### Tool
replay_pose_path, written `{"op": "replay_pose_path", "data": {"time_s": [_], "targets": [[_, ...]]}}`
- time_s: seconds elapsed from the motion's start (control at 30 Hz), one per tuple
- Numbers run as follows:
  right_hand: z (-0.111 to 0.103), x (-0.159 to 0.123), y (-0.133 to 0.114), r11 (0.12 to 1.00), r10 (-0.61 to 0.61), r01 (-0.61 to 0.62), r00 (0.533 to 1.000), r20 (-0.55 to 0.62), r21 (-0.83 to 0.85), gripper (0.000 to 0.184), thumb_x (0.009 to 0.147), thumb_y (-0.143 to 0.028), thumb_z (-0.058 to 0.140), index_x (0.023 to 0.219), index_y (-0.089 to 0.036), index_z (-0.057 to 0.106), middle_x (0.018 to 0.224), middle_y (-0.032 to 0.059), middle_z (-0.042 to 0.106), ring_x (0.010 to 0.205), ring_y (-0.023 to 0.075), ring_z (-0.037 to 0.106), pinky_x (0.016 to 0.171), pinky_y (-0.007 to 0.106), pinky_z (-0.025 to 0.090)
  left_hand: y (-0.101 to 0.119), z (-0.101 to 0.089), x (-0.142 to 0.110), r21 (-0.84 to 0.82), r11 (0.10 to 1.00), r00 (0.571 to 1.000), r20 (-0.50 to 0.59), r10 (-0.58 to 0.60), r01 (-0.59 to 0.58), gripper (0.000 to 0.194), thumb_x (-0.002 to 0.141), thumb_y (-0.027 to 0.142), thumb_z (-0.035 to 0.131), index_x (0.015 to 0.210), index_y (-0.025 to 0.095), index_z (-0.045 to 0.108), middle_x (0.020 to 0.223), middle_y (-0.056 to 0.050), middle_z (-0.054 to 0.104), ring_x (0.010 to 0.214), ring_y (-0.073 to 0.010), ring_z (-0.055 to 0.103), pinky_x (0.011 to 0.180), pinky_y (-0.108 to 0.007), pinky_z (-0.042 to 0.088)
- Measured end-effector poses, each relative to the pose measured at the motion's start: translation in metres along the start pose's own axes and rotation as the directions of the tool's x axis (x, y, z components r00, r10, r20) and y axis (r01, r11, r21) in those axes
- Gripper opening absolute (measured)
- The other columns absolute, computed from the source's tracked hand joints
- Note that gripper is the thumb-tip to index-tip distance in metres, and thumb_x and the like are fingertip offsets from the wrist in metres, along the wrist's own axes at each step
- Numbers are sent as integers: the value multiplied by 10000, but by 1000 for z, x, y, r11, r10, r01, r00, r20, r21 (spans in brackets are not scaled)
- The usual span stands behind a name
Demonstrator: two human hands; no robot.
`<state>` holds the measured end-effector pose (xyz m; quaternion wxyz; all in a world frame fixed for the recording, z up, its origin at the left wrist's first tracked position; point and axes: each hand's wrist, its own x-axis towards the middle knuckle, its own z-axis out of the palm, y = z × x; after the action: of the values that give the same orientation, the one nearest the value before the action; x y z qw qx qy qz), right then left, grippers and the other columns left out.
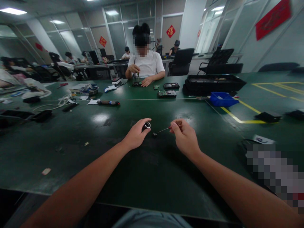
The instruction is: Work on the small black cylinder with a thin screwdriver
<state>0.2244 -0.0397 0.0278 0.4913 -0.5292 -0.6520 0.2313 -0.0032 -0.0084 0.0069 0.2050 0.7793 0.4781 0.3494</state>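
Observation:
Between the thumb and fingers of my left hand is a small black cylinder with a pale ring at its end; its exact kind is unclear. My right hand grips a screwdriver with a thin metal shaft and a reddish handle, mostly covered by the fingers. The shaft points left and slightly down. At its tip, just right of the left hand, there is a tiny dark and silvery piece, too small to name. Both hands are just above the green table.
Across the table a person in a white shirt works with a screwdriver. Hard drives lie near them, with a black tray and a blue bin to the right. A dark pen-like tool and white cable lie left.

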Motion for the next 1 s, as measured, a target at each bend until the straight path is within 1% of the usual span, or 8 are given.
{"op": "replay_pose_path", "data": {"time_s": [0.17, 0.27, 0.4, 0.5, 0.67, 0.77, 0.9, 1.0], "targets": [[1, 0, 4, 1000, -12, 13, 1000, -19, 17, 197, 970, -382, 510, 933, -215, 608, 829, 46, 700, 768, 203, 673, 733, 356, 489, 8, -3, 0, 62, 996, 998, -14, -66, 67, 344, 921, 432, 603, 1161, 187, 582, 1087, -83, 644, 928, -222, 611, 834, -383, 513], [3, 0, 6, 1000, -20, 21, 999, -27, 21, 198, 971, -386, 512, 935, -215, 606, 825, 41, 699, 759, 199, 673, 720, 350, 486, 10, -3, 1, 151, 988, 998, 61, 9, -18, 232, 917, 385, 616, 1021, 180, 645, 999, -63, 656, 887, -206, 611, 818, -360, 503], [3, 0, 7, 999, -32, 33, 999, -39, 23, 184, 971, -370, 514, 930, -216, 607, 816, 33, 696, 751, 192, 670, 715, 341, 481, 8, 0, -1, 258, 956, 981, 169, 96, -138, 252, 968, 268, 513, 1134, 206, 693, 1083, -64, 650, 989, -192, 616, 893, -336, 484], [2, 0, 6, 999, -35, 35, 999, -32, 6, 184, 971, -369, 513, 929, -218, 610, 811, 32, 696, 750, 194, 668, 713, 342, 475, 7, 5, -2, 379, 913, 968, 243, 57, -149, 332, 975, 361, 509, 1236, 250, 682, 1074, -75, 637, 966, -213, 616, 812, -336, 492], [2, 0, 4, 1000, -27, 27, 999, -24, 12, 192, 970, -376, 512, 928, -216, 609, 802, 35, 697, 747, 197, 671, 719, 346, 481, 7, 10, 1, 449, 876, 954, 296, 39, -175, 330, 976, 412, 495, 1135, 245, 731, 1030, -85, 655, 937, -242, 619, 737, -343, 469], [1, -1, 2, 1000, -25, 25, 1000, -19, 14, 194, 973, -373, 510, 941, -211, 612, 818, 43, 700, 756, 198, 673, 722, 347, 484, 5, 7, 5, 350, 930, 970, 243, 23, -110, 329, 982, 401, 473, 1064, 231, 743, 1015, -86, 686, 925, -245, 628, 768, -366, 456], [0, -1, 0, 1000, -22, 22, 1000, -1, 18, 201, 976, -374, 506, 949, -208, 615, 822, 48, 699, 762, 200, 671, 713, 344, 485, -2, -3, 10, -23, 995, 993, 70, -93, 95, 285, 939, 399, 539, 986, 210, 746, 949, -88, 708, 850, -223, 628, 745, -352, 453], [0, -1, 2, 999, -26, 26, 1000, -9, 28, 196, 977, -374, 509, 944, -211, 611, 816, 45, 698, 759, 198, 671, 708, 338, 482, -6, -17, 17, -463, 844, 946, -37, -322, 269, 243, 887, 362, 579, 933, 174, 725, 851, -88, 665, 669, -166, 565, 560, -279, 383]]}}
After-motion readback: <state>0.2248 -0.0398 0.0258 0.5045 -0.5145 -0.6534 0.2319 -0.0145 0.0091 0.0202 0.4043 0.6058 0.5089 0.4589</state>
